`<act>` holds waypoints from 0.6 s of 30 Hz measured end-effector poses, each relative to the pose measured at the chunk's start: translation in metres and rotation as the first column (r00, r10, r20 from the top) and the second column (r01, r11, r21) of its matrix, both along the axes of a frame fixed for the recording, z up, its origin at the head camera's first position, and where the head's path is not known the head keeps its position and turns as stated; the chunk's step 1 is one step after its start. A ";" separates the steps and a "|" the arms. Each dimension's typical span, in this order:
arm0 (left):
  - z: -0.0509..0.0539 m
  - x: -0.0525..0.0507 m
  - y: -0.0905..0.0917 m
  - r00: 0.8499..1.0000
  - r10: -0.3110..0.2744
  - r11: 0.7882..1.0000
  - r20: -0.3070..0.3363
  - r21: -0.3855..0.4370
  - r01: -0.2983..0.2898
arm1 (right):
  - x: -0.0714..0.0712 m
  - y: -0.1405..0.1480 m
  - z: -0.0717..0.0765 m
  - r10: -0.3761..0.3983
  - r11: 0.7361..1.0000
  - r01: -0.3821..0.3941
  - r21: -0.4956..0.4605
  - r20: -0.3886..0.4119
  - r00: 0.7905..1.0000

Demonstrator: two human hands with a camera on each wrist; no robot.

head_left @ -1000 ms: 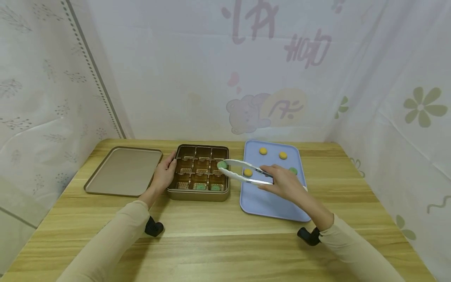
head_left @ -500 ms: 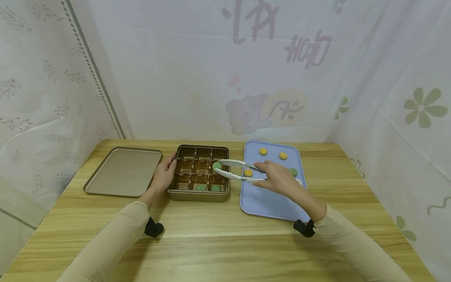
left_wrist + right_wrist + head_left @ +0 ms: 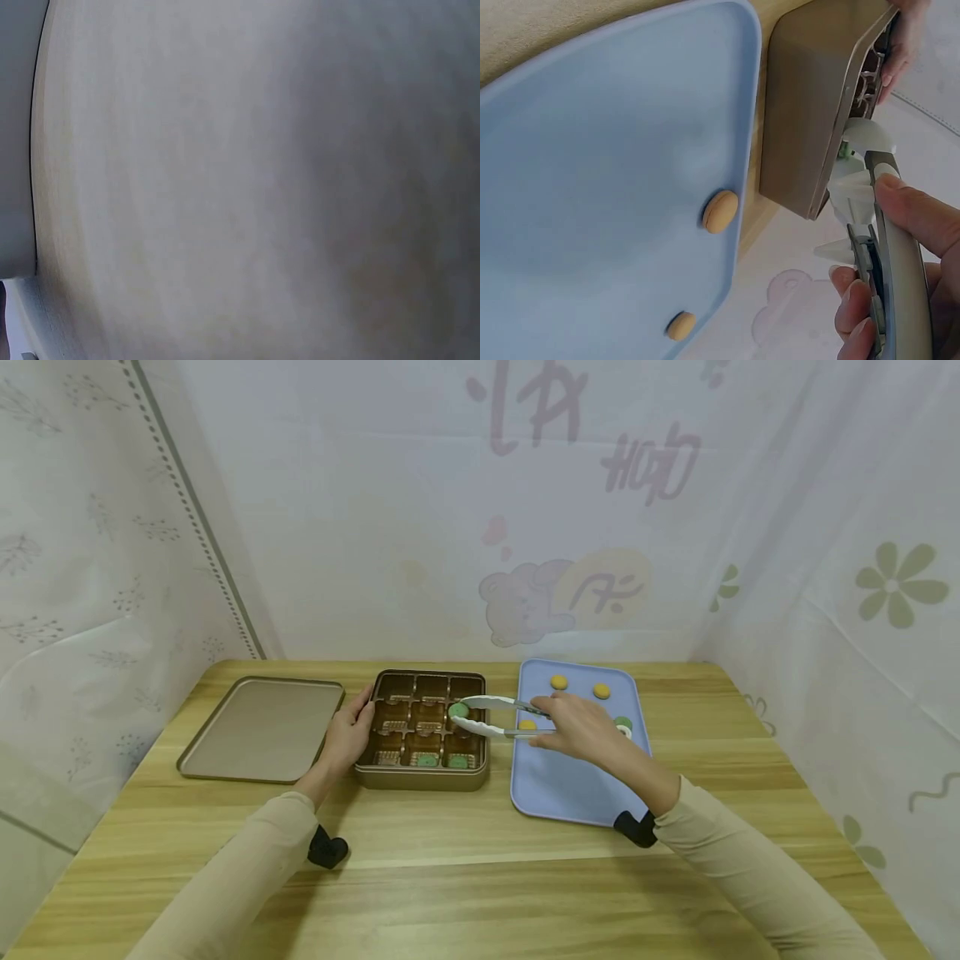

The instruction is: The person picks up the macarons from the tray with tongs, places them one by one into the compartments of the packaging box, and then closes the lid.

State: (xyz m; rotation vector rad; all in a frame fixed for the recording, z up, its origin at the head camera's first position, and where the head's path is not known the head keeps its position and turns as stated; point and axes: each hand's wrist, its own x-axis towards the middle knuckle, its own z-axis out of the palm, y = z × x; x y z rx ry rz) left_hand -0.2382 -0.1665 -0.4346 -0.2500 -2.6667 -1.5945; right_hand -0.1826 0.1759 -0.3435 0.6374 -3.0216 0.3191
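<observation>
My left hand (image 3: 348, 735) holds the left side of a bronze tin box (image 3: 420, 780), its fingers along the rim. Inside, a brown divider forms several compartments, and two green macarons (image 3: 427, 761) sit in the near row. My right hand (image 3: 581, 724) grips a pair of tongs (image 3: 486, 727) with white scalloped tips. Between those tips is another green macaron (image 3: 458, 711), at the right compartment of the middle row. The right wrist view shows my thumb and fingers around the tongs (image 3: 904, 277); the macaron is mostly hidden there. Only a blurred pale surface fills the left wrist view.
On the right lies a blue tray (image 3: 562, 789) with a few yellow macarons (image 3: 558, 682) and a green macaron (image 3: 623, 723), beside which a white ring-shaped thing partly shows. A flat bronze lid (image 3: 266, 727) lies left of the box. Patterned cloth hangs behind the table.
My right hand and the tongs have moved left, bringing the green macaron from the box's right rim in over the middle-row compartment. My left hand stays on the box.
</observation>
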 end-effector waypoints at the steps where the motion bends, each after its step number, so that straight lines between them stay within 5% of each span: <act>1: 0.000 0.000 0.000 1.000 0.001 1.000 0.001 0.001 -0.001 | 0.000 0.000 0.000 0.001 1.000 -0.001 0.006 -0.003 1.000; 18: 0.000 0.001 0.000 1.000 0.006 1.000 0.003 0.006 -0.006 | 0.004 -0.001 -0.004 -0.031 0.999 0.031 -0.013 0.004 1.000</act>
